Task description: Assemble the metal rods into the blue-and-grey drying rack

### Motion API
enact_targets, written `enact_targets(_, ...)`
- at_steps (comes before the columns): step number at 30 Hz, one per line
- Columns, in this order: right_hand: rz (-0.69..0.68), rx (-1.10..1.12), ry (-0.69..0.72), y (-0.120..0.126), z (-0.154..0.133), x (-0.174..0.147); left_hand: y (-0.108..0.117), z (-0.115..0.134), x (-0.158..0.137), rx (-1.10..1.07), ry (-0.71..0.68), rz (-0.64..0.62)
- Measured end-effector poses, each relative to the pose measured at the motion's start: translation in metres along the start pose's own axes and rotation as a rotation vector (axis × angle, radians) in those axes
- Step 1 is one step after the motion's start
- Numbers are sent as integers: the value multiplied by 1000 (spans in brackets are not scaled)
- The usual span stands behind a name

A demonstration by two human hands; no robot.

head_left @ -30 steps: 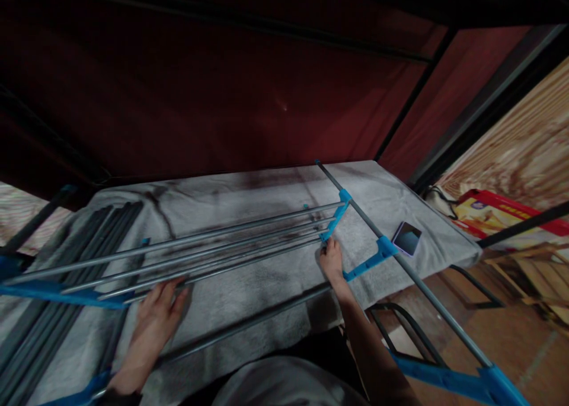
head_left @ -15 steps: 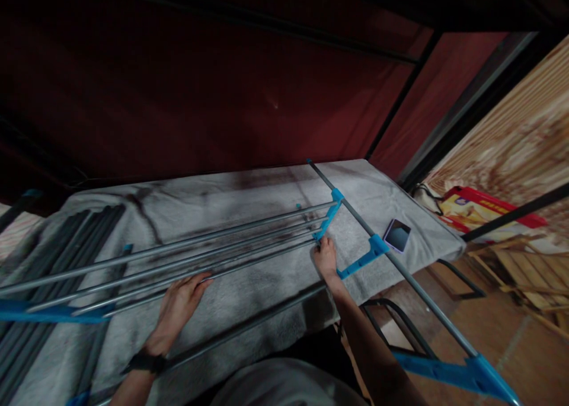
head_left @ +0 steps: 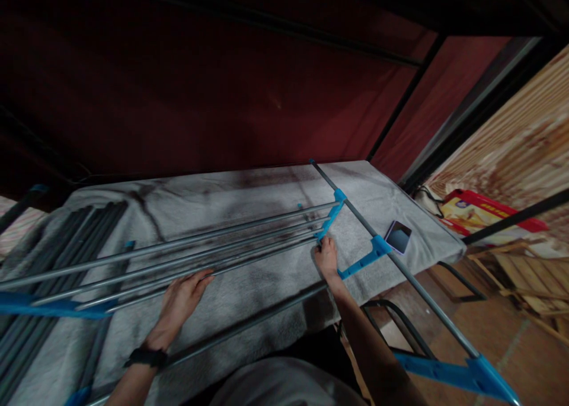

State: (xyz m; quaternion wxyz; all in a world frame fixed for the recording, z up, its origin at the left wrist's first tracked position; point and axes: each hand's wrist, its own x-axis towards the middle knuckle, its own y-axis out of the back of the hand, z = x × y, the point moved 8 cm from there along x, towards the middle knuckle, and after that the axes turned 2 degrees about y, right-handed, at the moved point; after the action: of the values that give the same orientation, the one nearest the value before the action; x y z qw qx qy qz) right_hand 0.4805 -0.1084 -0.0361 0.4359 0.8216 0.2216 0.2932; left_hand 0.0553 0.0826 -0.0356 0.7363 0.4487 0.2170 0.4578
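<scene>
My left hand point(head_left: 186, 296) is closed on the nearest metal tube point(head_left: 262, 254) of a rack frame, fingertips over its upper side. The near end of a blue plastic bracket point(head_left: 331, 217), where that tube meets it, is in the grip of my right hand point(head_left: 327, 256). My fingers partly hide this joint. Several parallel tubes run from this bracket to another blue bracket point(head_left: 53, 306) at the left. The right-hand bracket sits on a long grey pole point(head_left: 411, 283), which also carries a second blue bracket point(head_left: 367, 262) just right of my right hand.
Several dark grey tubes point(head_left: 57, 258) lie bundled on the left of the grey cloth-covered bed point(head_left: 249, 186). A phone point(head_left: 399, 236) rests on the right. Another tube point(head_left: 249, 325) lies close to my body. Beyond the bed are a red-yellow box point(head_left: 484, 211) and a wooden crate point(head_left: 527, 269).
Both hands keep their places on the tube and bracket. The view has shifted very slightly; the left ends of the tubes sit a little higher in the picture.
</scene>
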Motion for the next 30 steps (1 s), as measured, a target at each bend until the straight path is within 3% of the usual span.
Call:
enact_targets(10, -16, -32, 3, -3, 3, -1, -5, -3, 0, 46, 9, -17)
enact_targets(18, -48, -61, -4, -4, 1, -1, -7, 4, 0, 84, -6, -113)
enact_targets(30, -87, -78, -9, -4, 0, -1, -3, 12, -1, 148, -17, -137)
